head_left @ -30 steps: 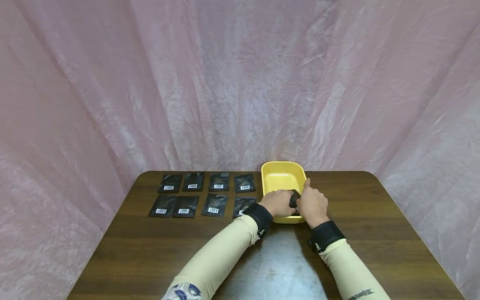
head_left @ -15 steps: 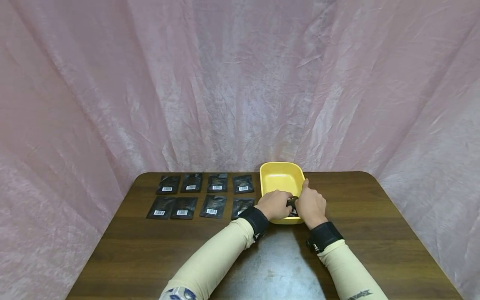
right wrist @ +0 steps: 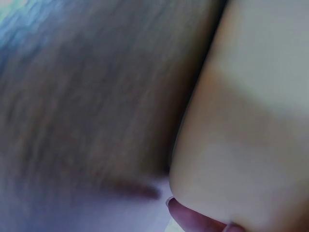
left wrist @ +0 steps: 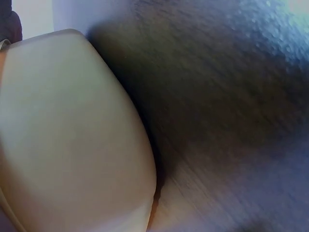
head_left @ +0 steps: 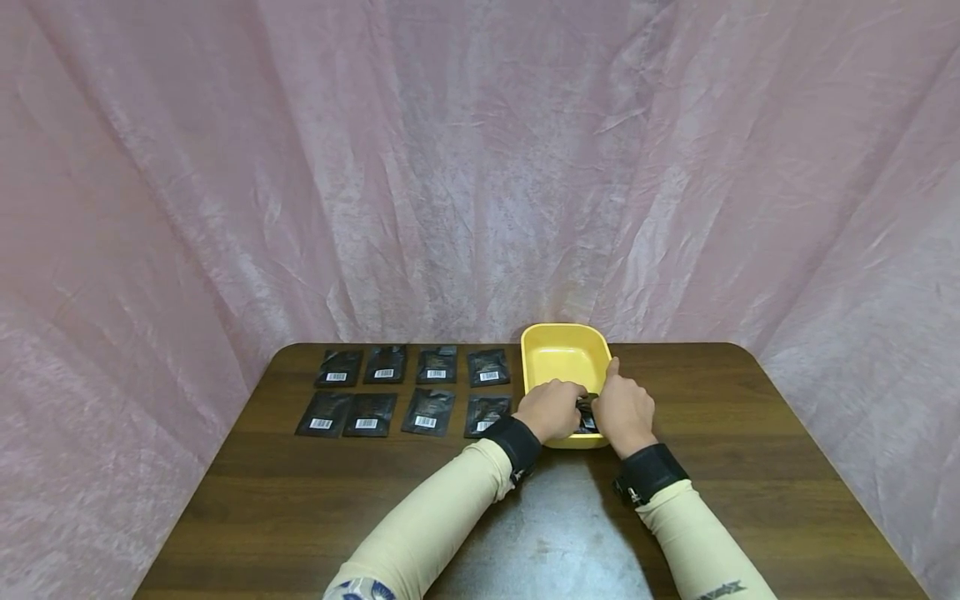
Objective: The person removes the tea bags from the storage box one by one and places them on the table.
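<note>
Both hands have sunk a little since a second ago, and the small black packet they hold between them now sits lower, inside the near end of the yellow tray, with only a sliver of it showing. It lies between the left hand and the right hand, whose knuckles almost meet over the tray's near rim. Fingers of the left hand are curled down onto the packet; those of the right hand are curled onto it too, except the forefinger, which points straight along the tray's right rim. Just how the fingertips pinch the packet is hidden under the hands.

That tray stands toward the far edge of the tabletop, slightly right of its middle. Its pale outer wall fills much of both wrist views, blurred, with the dark wood beside it and a fingertip against the wall in the right wrist view.

Left of the tray, eight more black packets lie flat in two rows of four along the far edge, barcodes up: a far row and a near row. The nearest one of the near row lies just beside the left wrist. Pink crinkled cloth hangs behind and to both sides of the tabletop.
</note>
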A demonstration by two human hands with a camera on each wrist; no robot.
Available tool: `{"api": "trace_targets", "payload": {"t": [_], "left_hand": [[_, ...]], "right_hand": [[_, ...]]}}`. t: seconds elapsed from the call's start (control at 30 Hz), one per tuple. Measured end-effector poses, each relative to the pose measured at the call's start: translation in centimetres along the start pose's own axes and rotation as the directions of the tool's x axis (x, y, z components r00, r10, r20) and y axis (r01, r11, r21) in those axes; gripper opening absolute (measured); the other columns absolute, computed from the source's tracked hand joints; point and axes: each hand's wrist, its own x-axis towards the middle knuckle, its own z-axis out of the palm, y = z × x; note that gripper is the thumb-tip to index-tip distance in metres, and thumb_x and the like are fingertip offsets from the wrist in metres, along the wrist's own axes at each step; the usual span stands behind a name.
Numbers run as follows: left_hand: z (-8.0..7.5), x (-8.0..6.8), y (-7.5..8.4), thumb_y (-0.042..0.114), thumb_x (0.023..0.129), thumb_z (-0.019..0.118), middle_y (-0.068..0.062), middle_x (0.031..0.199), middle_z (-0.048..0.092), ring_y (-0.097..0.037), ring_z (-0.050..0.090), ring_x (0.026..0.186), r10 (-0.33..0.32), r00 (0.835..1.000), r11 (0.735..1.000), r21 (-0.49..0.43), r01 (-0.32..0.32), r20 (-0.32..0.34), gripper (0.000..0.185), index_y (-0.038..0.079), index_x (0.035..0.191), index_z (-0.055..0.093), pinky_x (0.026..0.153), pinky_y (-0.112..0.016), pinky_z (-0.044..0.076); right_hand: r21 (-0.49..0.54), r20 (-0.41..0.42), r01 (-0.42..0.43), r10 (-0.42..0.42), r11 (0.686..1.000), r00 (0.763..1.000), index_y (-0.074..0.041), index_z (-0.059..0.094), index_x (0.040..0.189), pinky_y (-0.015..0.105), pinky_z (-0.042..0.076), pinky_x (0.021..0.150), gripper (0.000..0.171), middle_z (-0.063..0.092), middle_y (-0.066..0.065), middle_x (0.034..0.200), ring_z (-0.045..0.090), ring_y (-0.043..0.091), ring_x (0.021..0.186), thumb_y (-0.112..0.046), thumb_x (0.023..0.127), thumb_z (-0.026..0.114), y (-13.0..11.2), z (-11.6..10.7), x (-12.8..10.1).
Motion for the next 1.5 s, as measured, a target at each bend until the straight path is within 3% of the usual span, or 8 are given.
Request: {"api": "trace_targets", "payload": {"t": [0.43,0.6,0.77,0.93,1.1,1.27,1.4,1.5], "left_hand": [[0.4,-0.1,0.1,0.012,0.095,0.068,0.011,0.092,0.077,-0.006,0.059,0.069,-0.020,0.997,1.000,0.010,0.021,-0.079,0.031,0.031,0.115,0.083,0.060,-0.025,0.047],[0.6,-0.6,0.0,0.016,0.097,0.069,0.012,0.095,0.079,-0.005,0.066,0.075,0.007,0.989,1.000,0.017,-0.005,-0.145,0.024,0.030,0.110,0.083,0.064,-0.026,0.053],[0.2,-1.1,0.1,0.018,0.102,0.066,0.012,0.107,0.082,-0.009,0.077,0.093,0.028,0.985,0.999,0.027,-0.024,-0.171,0.023,0.029,0.112,0.084,0.077,-0.027,0.061],[0.2,-1.3,0.0,0.017,0.104,0.066,0.009,0.098,0.082,-0.012,0.078,0.090,0.057,0.980,0.996,0.079,-0.042,-0.193,0.021,0.026,0.104,0.085,0.076,-0.028,0.062],[0.2,-1.8,-0.4,0.011,0.101,0.066,0.007,0.088,0.079,-0.014,0.076,0.087,0.098,0.958,0.991,0.119,-0.068,-0.270,0.023,0.024,0.090,0.082,0.075,-0.030,0.062],[0.2,-2.8,-0.9,0.008,0.101,0.065,0.006,0.108,0.081,-0.013,0.075,0.107,0.141,0.929,0.984,0.154,-0.093,-0.341,0.024,0.021,0.107,0.084,0.091,-0.027,0.062],[0.1,-3.7,-1.2,0.009,0.102,0.065,0.005,0.120,0.081,-0.013,0.073,0.121,0.170,0.890,0.978,0.186,-0.098,-0.423,0.025,0.018,0.118,0.082,0.104,-0.025,0.058],[-0.1,-4.6,-1.5,0.010,0.104,0.065,0.004,0.123,0.081,-0.014,0.072,0.125,0.164,0.855,0.983,0.157,-0.098,-0.492,0.024,0.017,0.120,0.081,0.108,-0.026,0.056]], "right_hand": [[-0.002,-0.007,0.012,-0.012,1.000,1.000,0.008,0.029,0.164,0.049,0.051,0.052,0.083,0.072,0.026,0.083,0.066,0.038,0.063,-0.017,0.094,0.067,0.2,0.1,0.0],[-0.003,0.003,0.008,-0.008,1.000,1.000,0.007,0.029,0.165,0.047,0.050,0.052,0.083,0.072,0.023,0.082,0.064,0.035,0.061,-0.018,0.095,0.068,0.1,0.2,0.0],[0.000,-0.006,0.015,-0.015,1.000,1.000,0.008,0.030,0.164,0.046,0.050,0.051,0.082,0.072,0.024,0.081,0.064,0.035,0.060,-0.016,0.095,0.067,-0.1,0.1,-0.2],[-0.004,-0.027,0.024,-0.024,1.000,0.999,0.009,0.033,0.162,0.048,0.051,0.051,0.079,0.072,0.025,0.082,0.065,0.037,0.061,-0.017,0.095,0.068,-0.2,0.2,-0.4],[-0.002,-0.023,0.017,-0.017,1.000,1.000,0.010,0.032,0.162,0.047,0.051,0.052,0.079,0.072,0.025,0.081,0.065,0.037,0.062,-0.017,0.097,0.066,-0.3,0.3,-0.5],[-0.005,-0.024,0.013,-0.013,1.000,1.000,0.010,0.031,0.163,0.051,0.053,0.056,0.080,0.073,0.028,0.086,0.069,0.041,0.067,-0.016,0.096,0.066,-0.3,0.4,-0.6],[-0.003,-0.034,0.013,-0.013,1.000,0.999,0.010,0.031,0.162,0.054,0.055,0.058,0.080,0.074,0.030,0.090,0.070,0.043,0.071,-0.015,0.095,0.066,-0.2,0.4,-0.6],[0.001,-0.022,0.011,-0.011,1.000,1.000,0.010,0.031,0.163,0.053,0.054,0.059,0.081,0.074,0.030,0.091,0.070,0.043,0.071,-0.015,0.095,0.066,-0.2,0.4,-0.6]]}}
